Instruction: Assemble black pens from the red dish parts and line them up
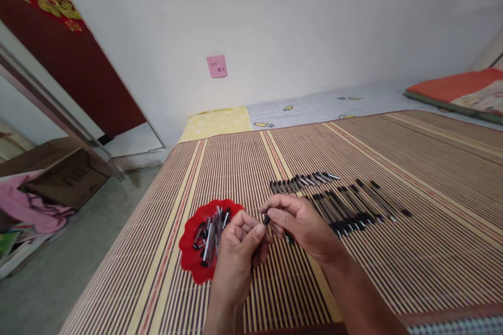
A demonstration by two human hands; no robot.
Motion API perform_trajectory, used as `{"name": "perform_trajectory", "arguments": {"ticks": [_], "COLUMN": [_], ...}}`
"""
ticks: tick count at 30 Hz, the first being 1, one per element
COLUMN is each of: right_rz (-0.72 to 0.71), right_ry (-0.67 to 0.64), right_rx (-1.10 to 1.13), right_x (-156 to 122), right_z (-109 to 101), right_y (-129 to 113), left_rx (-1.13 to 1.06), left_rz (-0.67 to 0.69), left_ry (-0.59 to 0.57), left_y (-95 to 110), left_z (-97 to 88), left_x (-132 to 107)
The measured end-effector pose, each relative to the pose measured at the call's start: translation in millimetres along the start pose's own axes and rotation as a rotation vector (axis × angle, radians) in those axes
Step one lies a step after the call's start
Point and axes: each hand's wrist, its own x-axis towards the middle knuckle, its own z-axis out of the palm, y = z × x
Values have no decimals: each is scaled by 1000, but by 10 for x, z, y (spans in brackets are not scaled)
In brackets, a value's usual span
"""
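My left hand (239, 251) and my right hand (302, 222) meet over a striped bamboo mat (432, 251). Their fingertips pinch a small dark pen piece (266, 218) between them; which hand bears it I cannot tell exactly. Just left of my left hand sits a red scalloped plate (188, 251) with several dark and silver pen caps (210, 233). Right of my right hand lies a row of several black pens (346, 207). Behind it lies a shorter row of dark pen parts (302, 181).
The mat covers a bed against a white wall with a pink sticky note (217, 66). A folded orange and patterned blanket (459, 91) lies at the far right. Cardboard boxes (63, 172) and pink cloth (27, 209) stand on the floor at the left.
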Motion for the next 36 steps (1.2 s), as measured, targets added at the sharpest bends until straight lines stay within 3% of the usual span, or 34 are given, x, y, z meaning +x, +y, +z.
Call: {"name": "perform_trajectory", "arguments": {"ticks": [12, 17, 20, 24, 27, 36], "right_rz": [38, 13, 1, -18, -12, 113], "right_ry": [27, -34, 134, 439, 542, 316], "right_rx": [-66, -75, -90, -125, -193, -674], "right_x": [-38, -36, -40, -34, 0, 160], "right_z": [37, -90, -325, -613, -652, -386], "right_y": [24, -28, -9, 67, 157, 545], "left_rx": [74, 64, 130, 38, -130, -236], "left_rz": [71, 59, 66, 152, 223, 185], "left_ry": [88, 27, 70, 344, 471, 474], "left_y": [-30, -23, 33, 108, 130, 172], "left_z": [24, 36, -76, -334, -475, -556], "left_x": [-14, -3, 4, 46, 85, 83]}}
